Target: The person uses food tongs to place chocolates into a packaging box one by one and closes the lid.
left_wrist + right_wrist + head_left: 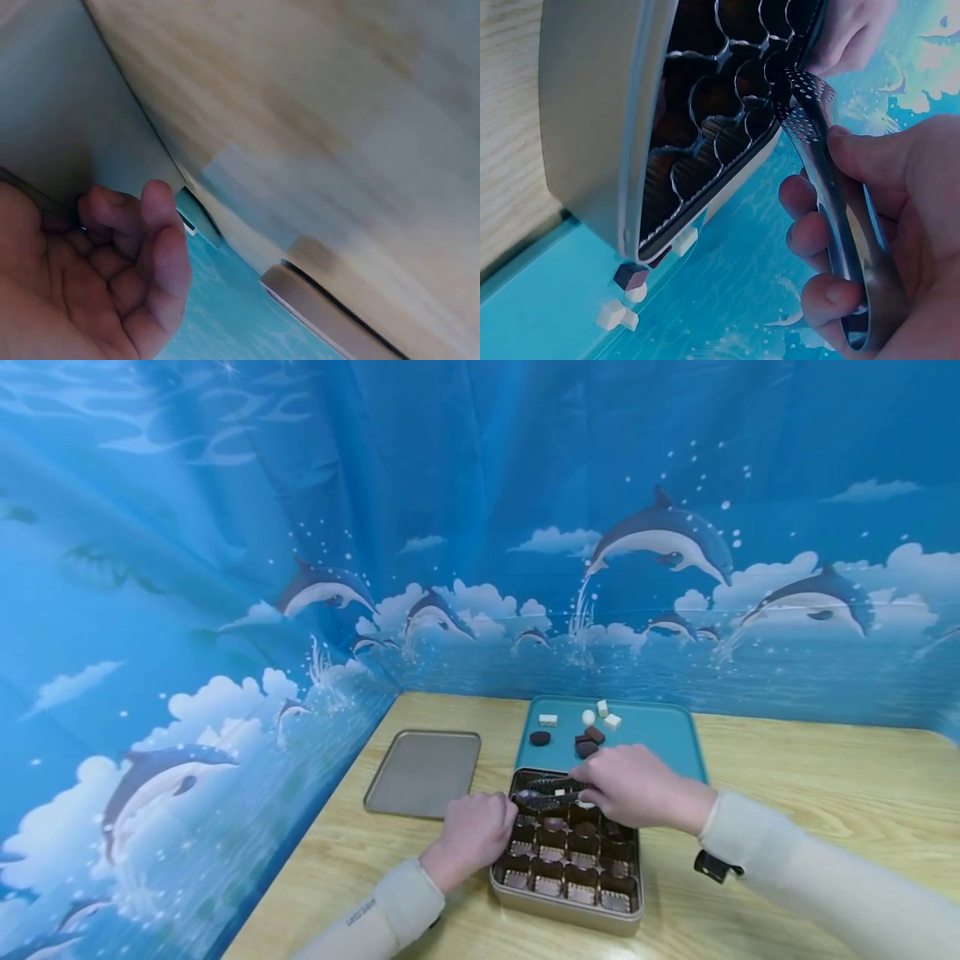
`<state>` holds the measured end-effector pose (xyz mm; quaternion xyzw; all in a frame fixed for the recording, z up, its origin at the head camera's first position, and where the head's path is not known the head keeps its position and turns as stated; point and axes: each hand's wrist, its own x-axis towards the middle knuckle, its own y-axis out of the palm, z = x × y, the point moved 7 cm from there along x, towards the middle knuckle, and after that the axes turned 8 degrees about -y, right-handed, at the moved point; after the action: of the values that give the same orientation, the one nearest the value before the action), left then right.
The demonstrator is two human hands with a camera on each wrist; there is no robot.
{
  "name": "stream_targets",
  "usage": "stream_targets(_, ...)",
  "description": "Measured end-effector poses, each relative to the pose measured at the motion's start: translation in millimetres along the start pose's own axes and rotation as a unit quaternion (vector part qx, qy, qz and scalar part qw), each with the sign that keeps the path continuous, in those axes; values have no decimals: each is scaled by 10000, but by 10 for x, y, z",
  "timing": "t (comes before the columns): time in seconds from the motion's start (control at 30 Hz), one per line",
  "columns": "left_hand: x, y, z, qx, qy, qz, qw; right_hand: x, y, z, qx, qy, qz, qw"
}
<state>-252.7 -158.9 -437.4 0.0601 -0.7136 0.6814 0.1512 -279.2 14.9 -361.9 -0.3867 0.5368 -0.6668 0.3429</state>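
Cream right sleeve [817,868] nearest; right hand [636,783] grips silver perforated-metal tongs [836,195] over bronze rectangular tin [570,917]; left hand [474,837] pinches its rim. I judge crowded tips could snag dividers, dislodging brown pieces [554,824].

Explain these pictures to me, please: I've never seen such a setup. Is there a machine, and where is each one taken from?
There is no machine doing the work, just a person's right hand and left hand, both bare. The wide picture comes from a camera worn on the head; the other two come from cameras on the wrists. On the wooden table sit a divided box, a teal tray with small white pieces and dark pieces, and a shallow tan tray or lid. The right hand holds metal tongs, tips over the box's far compartments. The left hand touches the box's left edge.
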Motion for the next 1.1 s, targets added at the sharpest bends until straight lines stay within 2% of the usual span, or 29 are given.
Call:
stream_targets(0.23, 1, -9, -22, 187, 108, -48, 9998, 35, 72, 24, -55, 98, 83, 9999)
stream_targets(0.5, 29, 32, -26, 283, 81, 75, 9995, -18, 49, -30, 56, 189, 133, 9997)
stream_targets(0.67, 42, 43, -24, 286, -3, 213, 9994, -108, 6, -110, 72, 317, 101, 9994)
stream_targets(0.87, 42, 27, -32, 315, -44, 302, 9990, -273, -62, -178, -145, 487, -127, 9986)
stream_targets(1.1, 30, 10, -50, 390, -73, 416, 9983, -481, -104, -370, -220, 815, -309, 9960)
